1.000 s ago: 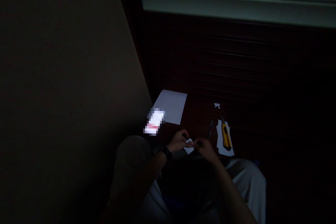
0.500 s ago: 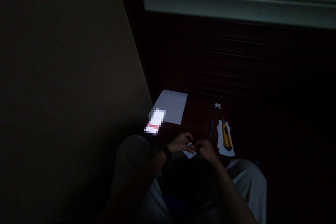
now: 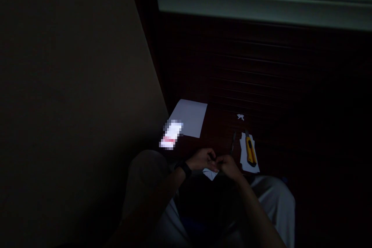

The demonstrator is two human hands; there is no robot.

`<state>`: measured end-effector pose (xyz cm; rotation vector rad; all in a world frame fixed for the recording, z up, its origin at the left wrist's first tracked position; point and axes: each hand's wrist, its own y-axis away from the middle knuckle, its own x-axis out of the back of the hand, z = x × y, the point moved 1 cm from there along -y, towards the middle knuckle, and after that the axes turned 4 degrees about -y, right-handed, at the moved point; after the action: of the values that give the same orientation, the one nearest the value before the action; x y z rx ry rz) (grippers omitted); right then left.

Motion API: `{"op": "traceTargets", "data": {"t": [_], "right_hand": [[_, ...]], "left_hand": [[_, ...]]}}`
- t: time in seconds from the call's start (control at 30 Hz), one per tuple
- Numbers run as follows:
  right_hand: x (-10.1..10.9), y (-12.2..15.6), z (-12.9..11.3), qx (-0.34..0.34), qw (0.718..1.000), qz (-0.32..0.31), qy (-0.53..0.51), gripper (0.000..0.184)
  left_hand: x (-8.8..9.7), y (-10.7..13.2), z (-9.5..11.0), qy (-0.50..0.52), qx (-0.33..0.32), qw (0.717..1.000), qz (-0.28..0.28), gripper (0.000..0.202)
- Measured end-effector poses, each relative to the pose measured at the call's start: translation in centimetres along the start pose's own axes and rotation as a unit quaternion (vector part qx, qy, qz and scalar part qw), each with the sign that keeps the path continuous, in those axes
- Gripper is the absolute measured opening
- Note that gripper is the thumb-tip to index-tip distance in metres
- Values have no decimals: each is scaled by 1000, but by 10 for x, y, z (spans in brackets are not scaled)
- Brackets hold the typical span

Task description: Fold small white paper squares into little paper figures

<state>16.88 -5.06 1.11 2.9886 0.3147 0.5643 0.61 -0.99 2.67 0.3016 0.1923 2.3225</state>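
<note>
My left hand (image 3: 202, 159), with a dark band on the wrist, is closed on a small folded piece of white paper (image 3: 210, 174). Crease lines meet near the middle of the paper, and its lower corner points toward me. Against its right side, my right hand (image 3: 228, 166) has its fingers pinched together at the paper's edge. The fingertips of both hands nearly meet and hide the paper's upper part. A dark, slim pen-like object (image 3: 233, 142) lies just beyond my right hand.
A yellow utility knife (image 3: 250, 151) rests on cut white paper (image 3: 244, 162) at the right. Small paper scraps (image 3: 240, 117) lie farther back. At the left, a lit, pixelated phone-like screen (image 3: 171, 135) overlaps a white sheet (image 3: 193, 116). A wall (image 3: 87, 85) rises on the left.
The folded paper has shifted slightly toward me, and its upper corner is now covered by my left fingers. Both hands stay close together; the other objects have not moved.
</note>
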Motion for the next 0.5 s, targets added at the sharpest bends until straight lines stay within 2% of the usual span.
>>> {"op": "traceTargets", "data": {"t": [0.13,0.33,0.5], "right_hand": [[0,1,-3,0,1000,11,-3,20],[2,1,-8,-5,999,40,-15,44],[5,0,-10,-48,992,64,-94,56]], "left_hand": [[-2,-1,-1,0,8,1000,20,56],[2,-4,-1,-1,13,995,100,51],[8,-3,-2,7,19,991,133,49]]}}
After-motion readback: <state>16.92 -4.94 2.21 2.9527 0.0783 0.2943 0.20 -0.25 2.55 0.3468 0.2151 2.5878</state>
